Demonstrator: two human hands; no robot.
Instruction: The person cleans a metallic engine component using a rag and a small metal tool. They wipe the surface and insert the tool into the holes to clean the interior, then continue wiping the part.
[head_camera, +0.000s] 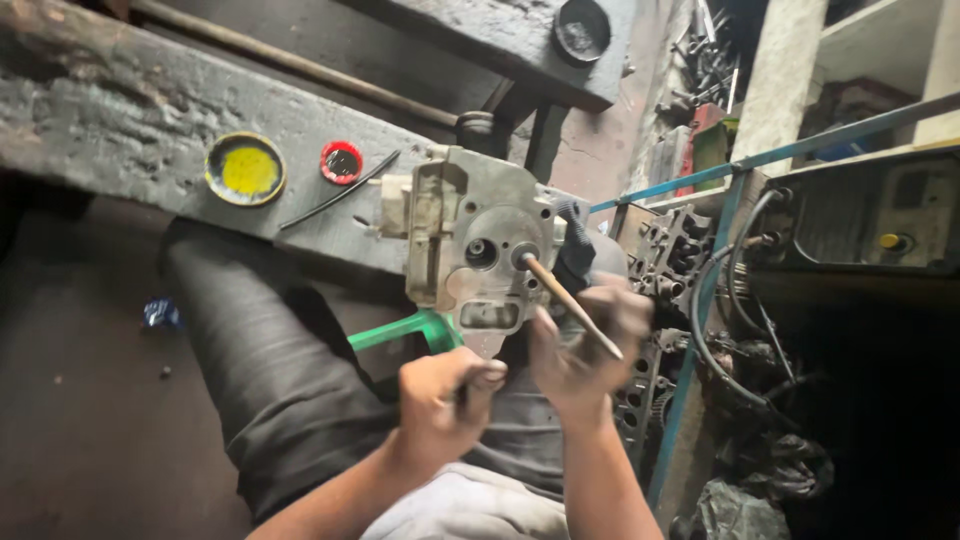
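Observation:
A grey metal engine cylinder head (470, 240) rests on the edge of a worn wooden bench (130, 130) and over my lap. My right hand (585, 345) grips a thin wooden-handled stick tool (570, 305) whose tip sits in a round port of the head. My left hand (445, 400) is fisted around a dark handle just below the head's lower edge; what that handle belongs to is hidden. A green plastic piece (405, 330) lies under the head.
On the bench are a round tin with yellow paste (246, 169), a small red cap (341, 162) and a thin black rod (340, 188). To the right stand engine parts (670, 250), black hoses (715, 330), a blue metal frame (700, 300) and a dark machine (870, 215).

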